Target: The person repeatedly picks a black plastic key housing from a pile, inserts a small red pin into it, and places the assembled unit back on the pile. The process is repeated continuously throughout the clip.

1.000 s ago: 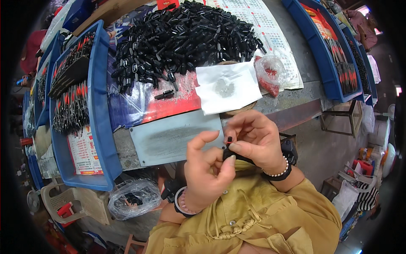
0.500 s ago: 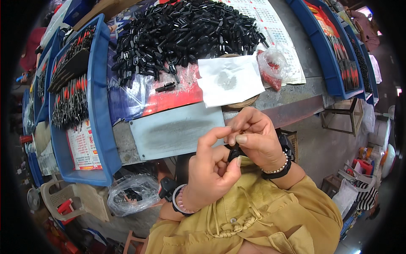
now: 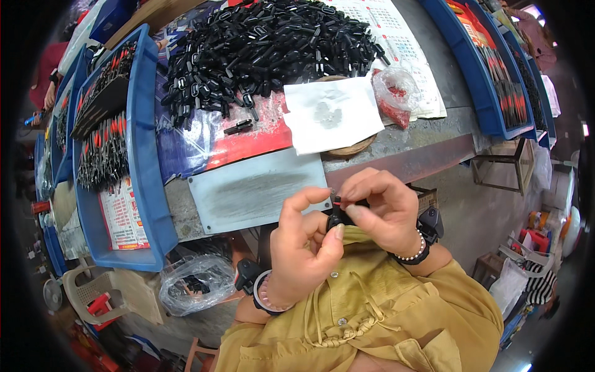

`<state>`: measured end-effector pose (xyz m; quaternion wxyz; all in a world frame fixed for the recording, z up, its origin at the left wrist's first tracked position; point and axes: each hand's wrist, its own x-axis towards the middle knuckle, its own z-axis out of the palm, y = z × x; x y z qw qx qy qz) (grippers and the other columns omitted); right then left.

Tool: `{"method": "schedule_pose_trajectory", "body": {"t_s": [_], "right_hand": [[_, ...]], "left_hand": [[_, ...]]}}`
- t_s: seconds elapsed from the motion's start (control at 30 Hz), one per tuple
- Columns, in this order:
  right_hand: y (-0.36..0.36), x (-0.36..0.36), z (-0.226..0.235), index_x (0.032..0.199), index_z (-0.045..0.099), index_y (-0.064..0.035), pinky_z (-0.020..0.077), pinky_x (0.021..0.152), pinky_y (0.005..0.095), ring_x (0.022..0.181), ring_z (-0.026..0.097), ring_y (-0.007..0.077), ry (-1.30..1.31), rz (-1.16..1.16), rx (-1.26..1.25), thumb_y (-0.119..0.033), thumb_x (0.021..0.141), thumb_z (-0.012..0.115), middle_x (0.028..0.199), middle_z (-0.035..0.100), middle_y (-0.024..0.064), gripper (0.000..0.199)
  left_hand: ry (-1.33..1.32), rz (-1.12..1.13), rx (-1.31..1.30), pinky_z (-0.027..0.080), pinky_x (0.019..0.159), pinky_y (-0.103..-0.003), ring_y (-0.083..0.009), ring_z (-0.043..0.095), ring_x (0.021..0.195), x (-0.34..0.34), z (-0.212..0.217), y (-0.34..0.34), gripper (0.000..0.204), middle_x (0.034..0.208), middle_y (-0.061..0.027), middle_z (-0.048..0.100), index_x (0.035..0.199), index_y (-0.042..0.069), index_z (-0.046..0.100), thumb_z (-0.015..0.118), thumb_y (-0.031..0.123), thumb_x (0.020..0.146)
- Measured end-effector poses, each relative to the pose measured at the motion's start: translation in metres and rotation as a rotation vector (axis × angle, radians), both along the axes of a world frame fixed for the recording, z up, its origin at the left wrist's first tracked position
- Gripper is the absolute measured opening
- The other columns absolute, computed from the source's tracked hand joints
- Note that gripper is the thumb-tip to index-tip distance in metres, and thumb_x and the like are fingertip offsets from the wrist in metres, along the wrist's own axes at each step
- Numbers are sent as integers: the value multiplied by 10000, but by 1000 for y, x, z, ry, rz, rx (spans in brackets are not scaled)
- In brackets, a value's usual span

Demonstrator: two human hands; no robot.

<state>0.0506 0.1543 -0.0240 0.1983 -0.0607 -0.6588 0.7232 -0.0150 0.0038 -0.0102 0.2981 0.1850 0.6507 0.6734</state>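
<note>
Close in front of my body, both hands meet at a small black plastic part (image 3: 335, 217). My left hand (image 3: 304, 239) grips it from below, with the thumb against its lower end. At its upper end my right hand (image 3: 385, 208) has thumb and forefinger closed near a tiny red bit (image 3: 337, 200); whether the fingers hold that bit or the black part is hard to see. Beyond the hands, a heap of similar glossy black parts (image 3: 266, 49) covers the table. One loose part (image 3: 238, 127) lies on the red sheet in front of the heap.
A grey-smudged pale board (image 3: 257, 186) lies at the table's near edge. White paper (image 3: 331, 118) rests on a round wooden piece (image 3: 356, 147), beside a plastic bag of red bits (image 3: 396, 96). Blue bins flank the table, left (image 3: 152, 204) and right (image 3: 458, 68). A chair (image 3: 118, 291) stands lower left.
Both hands have shifted slightly, and the right fingers have opened a little from each other. The black part and a red bit at its top now show more plainly between them.
</note>
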Motion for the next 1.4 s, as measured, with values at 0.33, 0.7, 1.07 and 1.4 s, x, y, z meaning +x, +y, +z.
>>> {"method": "schedule_pose_trajectory", "body": {"t_s": [0.33, 0.7, 1.07, 1.4], "right_hand": [[6, 2, 0, 1097, 582, 16, 498, 829, 247, 939, 607, 116, -173, 79, -394, 53, 821, 658, 1038, 620, 70, 289], [-8, 1, -5, 1093, 551, 11, 486, 834, 264, 920, 584, 108, -120, 54, -550, 84, 829, 604, 1013, 603, 61, 279], [-9, 6, -13, 1026, 600, 27, 516, 788, 260, 890, 625, 118, -88, -7, -484, 92, 854, 582, 984, 644, 85, 185], [1, 4, -7, 1037, 637, 46, 516, 756, 236, 848, 618, 98, -188, 43, -610, -31, 938, 543, 977, 666, 90, 156]], "left_hand": [[534, 15, -148, 472, 485, -227, -90, 569, 517, 3, -2, 8, 429, 709, -40, 606, 1147, 7, 551, 720, -8, 753], [594, 59, -185, 492, 522, -259, -159, 585, 557, 8, -8, 11, 529, 775, -71, 632, 1185, -1, 539, 747, -30, 700], [735, 36, -233, 515, 549, -278, -198, 626, 596, 4, -7, 14, 562, 784, -87, 639, 1189, 7, 553, 746, -26, 662], [440, 3, -143, 427, 503, -173, -27, 530, 552, 5, -4, 14, 502, 735, -23, 646, 1215, 1, 447, 676, -43, 770]]}}
